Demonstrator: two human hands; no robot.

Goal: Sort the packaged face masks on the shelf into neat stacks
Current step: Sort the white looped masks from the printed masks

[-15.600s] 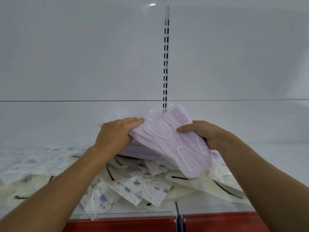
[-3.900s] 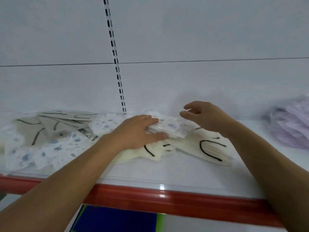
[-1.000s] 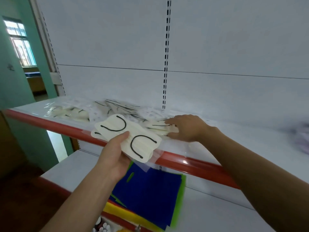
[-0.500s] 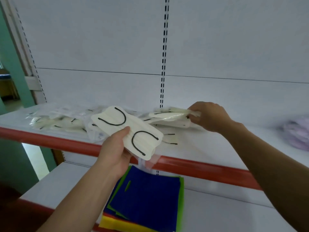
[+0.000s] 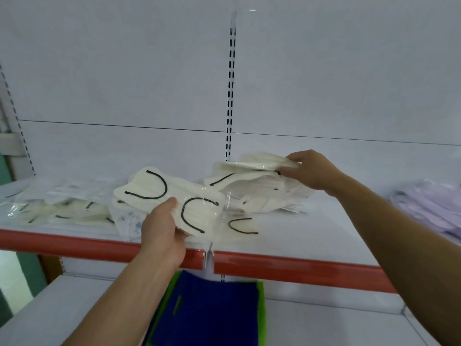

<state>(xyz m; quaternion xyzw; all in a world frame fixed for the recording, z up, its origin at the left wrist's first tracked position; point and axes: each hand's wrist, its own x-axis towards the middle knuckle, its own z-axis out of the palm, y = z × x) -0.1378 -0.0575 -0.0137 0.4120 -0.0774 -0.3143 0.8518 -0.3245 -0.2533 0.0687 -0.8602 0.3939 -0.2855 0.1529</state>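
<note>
**Here, each hand holds a cream mask pack over the shelf**

Plainly, the two hands are well apart, and each is closed on its own packet. The left hand [image 5: 162,233] grips a cream mask pack [image 5: 172,198] with black ear loops, thumb on top and fingers underneath. It holds the pack tilted above the front of the shelf [image 5: 324,236], just over the red edge strip [image 5: 274,268]. The right hand [image 5: 311,171] is farther back, near the slotted upright [image 5: 230,96]. It pinches the end of a second cream pack [image 5: 262,162], lifted clear above a loose heap of cream packs [image 5: 257,193] lying on the shelf.

One single pack [image 5: 242,227] lies flat near the front, just beside the left hand's pack. To the left, a scattered pile [image 5: 57,206] of wrapped masks spreads along the shelf, with a blue-printed pack [image 5: 127,221] at its near edge. At the far right, well apart from the rest, sits a blurred stack of lilac masks [image 5: 431,208].

On the lower shelf [image 5: 62,308] rest blue sheets [image 5: 212,308] over a green sheet [image 5: 260,308].
</note>
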